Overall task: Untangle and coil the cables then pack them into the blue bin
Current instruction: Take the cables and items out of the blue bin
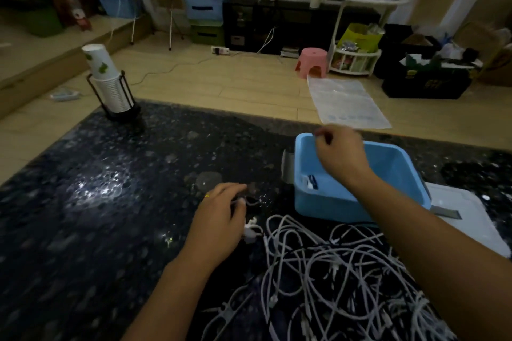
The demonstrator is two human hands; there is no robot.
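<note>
A tangle of white cables (340, 271) lies on the dark speckled counter (97, 216) in front of me. My left hand (221, 219) rests at the tangle's left edge, its fingers curled round a white cable end (250, 231) with a plug. The blue bin (332, 205) stands behind the tangle, with a small white and blue item (311, 183) in its near left corner. Hovering over the bin's far left rim, my right hand (339, 153) has loosely curled fingers, and I see nothing in them.
A black wire holder with stacked paper cups (110, 86) stands at the counter's far left corner. A white board (471, 219) lies right of the bin, and a grey upright piece (288, 166) is against the bin's left side. Beyond the counter is floor with a pink stool (311, 61).
</note>
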